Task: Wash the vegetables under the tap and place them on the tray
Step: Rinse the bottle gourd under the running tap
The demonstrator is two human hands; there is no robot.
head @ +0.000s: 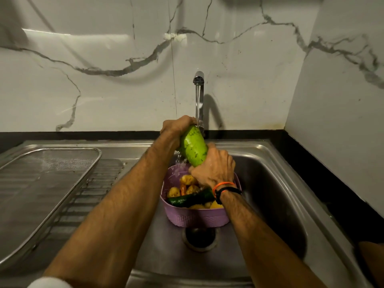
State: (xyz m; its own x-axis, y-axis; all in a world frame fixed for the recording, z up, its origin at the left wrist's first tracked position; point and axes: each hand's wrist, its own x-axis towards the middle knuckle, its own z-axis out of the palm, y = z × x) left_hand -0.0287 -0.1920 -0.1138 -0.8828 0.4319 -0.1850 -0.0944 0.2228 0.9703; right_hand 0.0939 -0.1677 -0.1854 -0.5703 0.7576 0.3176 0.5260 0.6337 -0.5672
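Both hands, left hand (176, 126) and right hand (215, 167), grip green gourd (193, 149) under tap (199, 79); purple basket (195, 217) holds potatoes (188, 180), cucumber (191, 198)

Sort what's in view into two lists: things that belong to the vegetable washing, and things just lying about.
Part of the job:
left hand and right hand, both gripping the green gourd
tap, running
purple basket of potatoes and a cucumber
mesh tray
sink

Just there:
marble wall
drain
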